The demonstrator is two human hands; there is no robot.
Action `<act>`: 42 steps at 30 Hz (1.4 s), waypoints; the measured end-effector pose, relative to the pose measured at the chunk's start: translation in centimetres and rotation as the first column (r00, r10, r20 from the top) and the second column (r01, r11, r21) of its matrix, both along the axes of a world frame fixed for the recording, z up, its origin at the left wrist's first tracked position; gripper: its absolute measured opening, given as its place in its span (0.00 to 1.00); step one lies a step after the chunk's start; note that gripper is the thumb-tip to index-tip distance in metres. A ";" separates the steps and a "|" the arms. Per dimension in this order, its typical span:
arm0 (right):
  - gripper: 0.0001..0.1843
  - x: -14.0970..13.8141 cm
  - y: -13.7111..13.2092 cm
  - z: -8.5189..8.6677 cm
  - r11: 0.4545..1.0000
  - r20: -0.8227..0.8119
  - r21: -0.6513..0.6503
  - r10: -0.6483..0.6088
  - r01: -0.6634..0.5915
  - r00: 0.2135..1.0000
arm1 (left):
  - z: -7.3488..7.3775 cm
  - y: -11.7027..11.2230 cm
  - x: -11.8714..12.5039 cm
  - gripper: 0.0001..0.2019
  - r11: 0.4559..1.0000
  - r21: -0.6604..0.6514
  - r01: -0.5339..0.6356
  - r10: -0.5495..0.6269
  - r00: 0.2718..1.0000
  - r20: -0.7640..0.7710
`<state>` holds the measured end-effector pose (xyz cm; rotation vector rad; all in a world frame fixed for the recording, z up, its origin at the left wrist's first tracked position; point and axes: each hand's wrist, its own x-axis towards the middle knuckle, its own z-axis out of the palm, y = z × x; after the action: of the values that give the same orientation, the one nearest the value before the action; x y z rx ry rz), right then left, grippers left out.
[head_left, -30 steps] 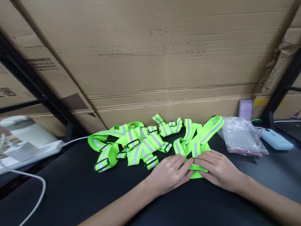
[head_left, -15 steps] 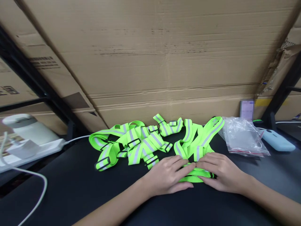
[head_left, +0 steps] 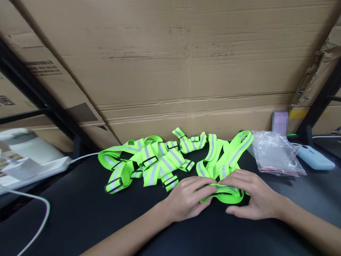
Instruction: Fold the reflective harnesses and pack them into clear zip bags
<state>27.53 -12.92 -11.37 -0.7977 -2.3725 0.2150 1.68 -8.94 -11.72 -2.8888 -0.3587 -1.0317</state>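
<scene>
A neon-green reflective strap (head_left: pixel 226 158) with grey stripes lies on the black table (head_left: pixel 80 213) in front of me. Its near end is folded into a flat bundle. My left hand (head_left: pixel 190 197) curls its fingers over the left side of that bundle. My right hand (head_left: pixel 252 193) presses on its right side with fingers bent and the thumb on the table. A tangled heap of more green reflective straps (head_left: pixel 149 163) with black buckles lies just left of my hands.
Clear plastic bags (head_left: pixel 274 154) with red seals lie to the right, beside a pale blue device (head_left: pixel 314 158). A white power strip (head_left: pixel 37 170) with a cable (head_left: pixel 39 220) sits at the left edge. A large cardboard sheet (head_left: pixel 173 64) leans behind the table.
Both hands have gathered the strap's near end into a tighter fold and drawn it slightly toward me. The heap on the left has not moved.
</scene>
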 end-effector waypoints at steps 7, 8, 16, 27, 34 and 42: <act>0.18 0.6 0.4 -0.3 0.974 0.035 0.179 -0.145 0.137 0.989 | -0.1 -0.4 0.3 0.11 0.854 -0.519 -0.032 0.136 0.977 0.165; 0.18 0.6 0.5 -0.4 0.979 0.007 0.141 -0.152 0.150 0.988 | -0.1 -0.6 0.4 0.12 0.809 -0.585 -0.049 0.178 0.970 0.166; 0.22 0.0 0.3 -0.4 0.786 -0.074 -0.560 -0.362 0.262 0.929 | 0.3 -0.6 0.8 0.14 0.334 -0.943 0.006 0.266 0.959 0.100; 0.35 3.4 1.7 1.1 0.524 -0.372 -0.808 -0.103 -0.268 0.922 | 0.0 -0.2 0.5 0.18 0.198 -0.968 0.152 0.325 0.922 0.212; 0.34 2.7 1.9 -0.4 0.711 -0.207 -0.701 -0.274 0.053 0.939 | 0.1 -0.3 0.4 0.19 0.159 -0.971 0.178 0.356 0.907 0.224; 0.24 2.2 1.4 -0.7 0.717 -0.023 -0.652 -0.345 0.247 0.938 | 0.3 -0.3 0.4 0.18 0.117 -0.967 0.225 0.330 0.910 0.251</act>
<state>29.77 -11.50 -12.09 -1.4147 -1.9799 0.9564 2.07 -9.27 -11.44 -3.4706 -1.9483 -2.0171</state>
